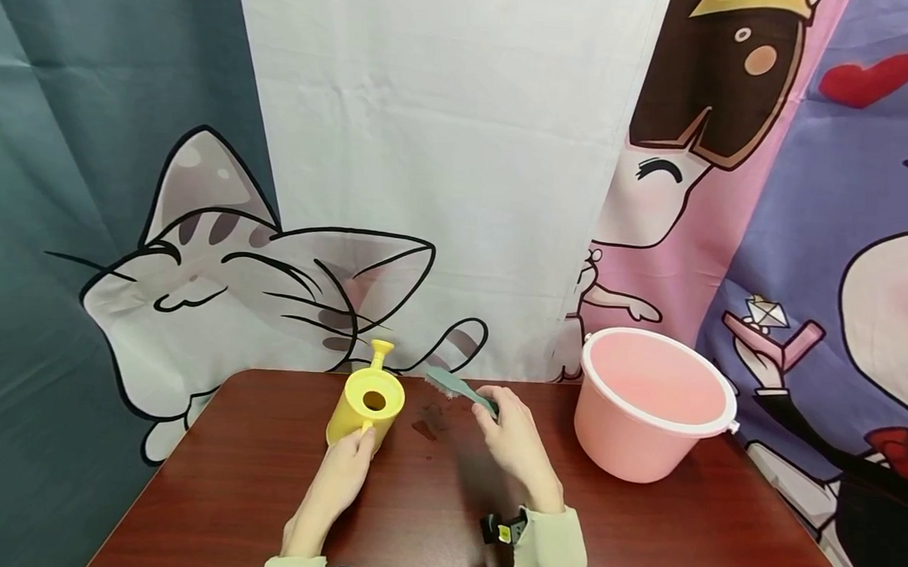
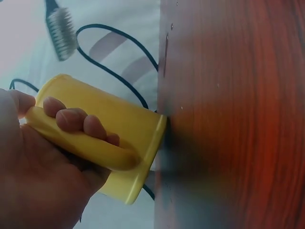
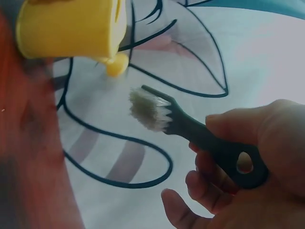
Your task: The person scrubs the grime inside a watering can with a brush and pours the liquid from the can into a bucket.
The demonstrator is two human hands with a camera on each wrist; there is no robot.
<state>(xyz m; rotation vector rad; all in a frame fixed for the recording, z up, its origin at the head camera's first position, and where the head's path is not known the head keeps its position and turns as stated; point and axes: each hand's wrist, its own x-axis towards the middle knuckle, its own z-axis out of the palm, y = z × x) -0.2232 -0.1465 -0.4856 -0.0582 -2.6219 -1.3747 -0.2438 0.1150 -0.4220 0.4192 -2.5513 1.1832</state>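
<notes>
My left hand [image 1: 345, 469] grips the handle of a yellow watering can [image 1: 341, 419]. In the left wrist view the fingers wrap round that handle [image 2: 86, 147], and the can's base edge lies right along the tabletop. The can's round top opening and its spout face away from me. A grey-green scrubbing brush [image 1: 449, 382] with pale bristles is held by its handle in my right hand [image 1: 518, 444], between thumb and fingers. In the right wrist view the brush [image 3: 190, 126] is raised off the table, bristles turned toward the tabletop, with the spout [image 3: 116, 65] close by.
To the right stands a pink bucket [image 1: 615, 435] with a white rim. Brown smears [image 1: 424, 430] mark the reddish-brown wooden table [image 1: 222, 484] between can and brush. Behind the table's far edge hangs a cloth printed with cartoon figures [image 1: 444, 150].
</notes>
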